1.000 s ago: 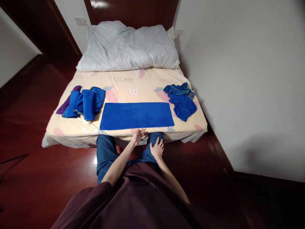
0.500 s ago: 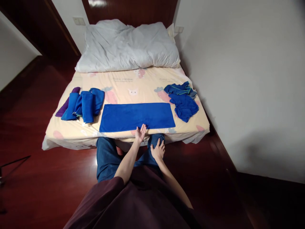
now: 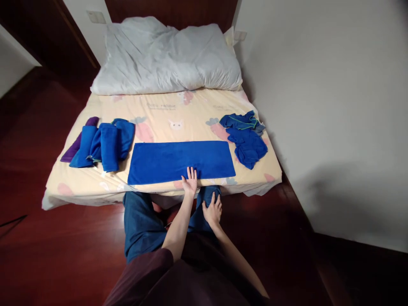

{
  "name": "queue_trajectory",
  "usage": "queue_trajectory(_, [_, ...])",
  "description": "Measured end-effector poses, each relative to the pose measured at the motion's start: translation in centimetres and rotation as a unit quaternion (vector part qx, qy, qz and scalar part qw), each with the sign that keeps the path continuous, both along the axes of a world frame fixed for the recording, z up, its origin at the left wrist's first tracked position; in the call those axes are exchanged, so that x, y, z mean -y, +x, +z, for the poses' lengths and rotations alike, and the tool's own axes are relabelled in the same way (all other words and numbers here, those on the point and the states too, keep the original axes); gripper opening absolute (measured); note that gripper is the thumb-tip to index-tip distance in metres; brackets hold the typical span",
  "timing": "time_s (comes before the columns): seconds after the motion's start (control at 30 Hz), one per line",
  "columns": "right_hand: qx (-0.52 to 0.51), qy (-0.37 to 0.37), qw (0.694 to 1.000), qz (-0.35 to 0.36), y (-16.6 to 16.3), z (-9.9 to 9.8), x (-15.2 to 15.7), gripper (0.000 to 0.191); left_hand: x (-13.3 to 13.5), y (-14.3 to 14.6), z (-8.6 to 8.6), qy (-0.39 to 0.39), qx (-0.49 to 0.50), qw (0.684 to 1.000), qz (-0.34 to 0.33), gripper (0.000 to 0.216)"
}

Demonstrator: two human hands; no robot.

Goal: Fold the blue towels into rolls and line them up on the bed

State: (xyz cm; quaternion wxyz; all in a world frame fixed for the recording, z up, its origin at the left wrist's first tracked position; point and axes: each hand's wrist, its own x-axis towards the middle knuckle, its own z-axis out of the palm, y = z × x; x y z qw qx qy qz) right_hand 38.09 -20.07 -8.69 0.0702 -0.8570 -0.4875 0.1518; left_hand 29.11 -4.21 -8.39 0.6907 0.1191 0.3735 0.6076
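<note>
A blue towel (image 3: 181, 159) lies flat and smooth on the bed, close to its front edge. My left hand (image 3: 190, 182) is open, palm up and fingers spread, with its fingertips over the towel's near edge; whether they touch the cloth I cannot tell. It holds nothing. On my right knee rests my right hand (image 3: 212, 211), fingers spread and nothing in them. Left of the flat towel are several rolled or folded blue towels (image 3: 109, 146) and a purple towel (image 3: 72, 148). To its right sit crumpled blue cloths (image 3: 247, 146), one with green edging (image 3: 237, 120).
The bed (image 3: 178, 108) has a pale patterned sheet. A large white pillow or quilt (image 3: 172, 59) lies at the headboard (image 3: 178, 10). A white wall (image 3: 318, 106) runs along the right, and dark red floor (image 3: 79, 242) shows at the left.
My left hand has turned and spread its fingers more, still by the towel's near edge. My right hand stays on the knee. The camera view has shifted slightly.
</note>
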Motion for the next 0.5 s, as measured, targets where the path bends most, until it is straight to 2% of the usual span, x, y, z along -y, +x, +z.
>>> queue_trajectory(0.13, [0.010, -0.008, 1.000, -0.002, -0.1, -0.1, -0.2, 0.077, 0.0, 0.0, -0.6, -0.001, 0.045, 0.999, 0.006, 0.062])
queue_trajectory(0.3, [0.027, -0.034, 0.999, 0.020, 0.1, -0.2, 0.4, 0.077, 0.0, -0.2, -0.8, -0.018, 0.052, 0.998, 0.000, 0.060])
queue_trajectory(0.4, [0.016, -0.112, 0.992, 0.064, 1.8, 1.4, -1.3, 0.084, 0.0, -0.3, -0.6, -0.034, 0.043, 0.998, -0.011, 0.063])
queue_trajectory(0.47, [-0.022, -0.190, 0.976, 0.102, 3.8, 3.4, -4.5, 0.084, 0.0, -0.5, -0.6, -0.040, 0.025, 0.999, -0.021, 0.063])
queue_trajectory(0.5, [-0.049, -0.214, 0.968, 0.124, 4.7, 4.6, -6.7, 0.077, 0.0, -0.6, -0.7, -0.037, 0.029, 0.999, -0.025, 0.062])
